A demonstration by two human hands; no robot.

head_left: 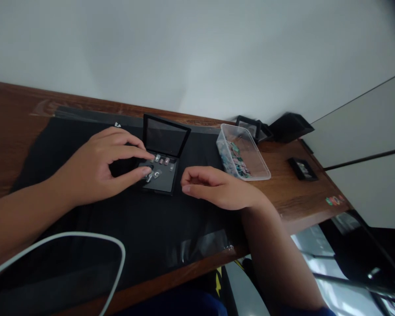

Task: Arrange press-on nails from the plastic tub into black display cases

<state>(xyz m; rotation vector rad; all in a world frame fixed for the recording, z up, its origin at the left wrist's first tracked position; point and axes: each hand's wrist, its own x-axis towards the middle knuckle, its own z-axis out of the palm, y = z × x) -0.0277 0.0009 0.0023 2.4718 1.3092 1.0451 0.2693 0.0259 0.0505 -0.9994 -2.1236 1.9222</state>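
A small black case (161, 177) lies open on the black mat (151, 228), with its lid (164, 137) standing up. Several small pale and pink pieces (161, 160) lie in rows on its base. My left hand (98, 169) reaches over the case's left side with its fingers stretched and apart. The forefinger tip touches the upper row and the thumb tip rests by a lower piece (149, 177). Just right of the case, my right hand (217, 186) rests on the mat with its fingers curled in. Whatever it may hold is hidden.
A clear plastic tub (246, 151) of small coloured pieces stands to the right on the brown wooden desk (303, 202). Black cases (303, 169) and boxes (289, 126) sit beyond it. A white cable (115, 245) loops at the near left. The desk edge runs close to me.
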